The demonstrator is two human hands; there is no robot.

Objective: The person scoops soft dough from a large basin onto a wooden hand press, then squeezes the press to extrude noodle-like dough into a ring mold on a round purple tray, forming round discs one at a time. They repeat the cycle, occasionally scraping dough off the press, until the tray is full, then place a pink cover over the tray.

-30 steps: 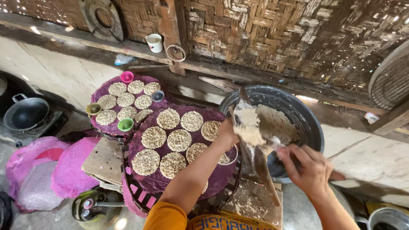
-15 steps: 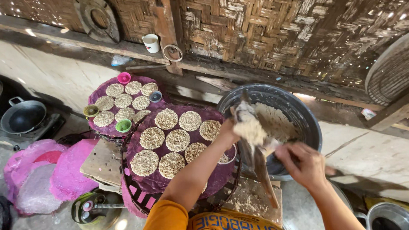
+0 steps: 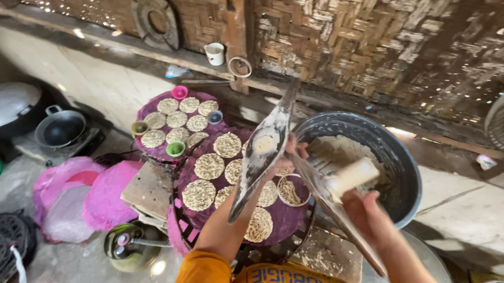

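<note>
Raised since before, left hand grips a leaf; right fingers seemingly clasp a blurred strip.

Left hand raised, fingers curled (closed) — right hand fisted.

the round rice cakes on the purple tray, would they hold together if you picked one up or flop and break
The round rice cakes look thin and lacy, with gaps between strands, so probably light and fragile. They lie flat on the purple tray, looking freshly spread, so likely floppy and apt to tear. Flat discs, so unlikely to roll.
</note>
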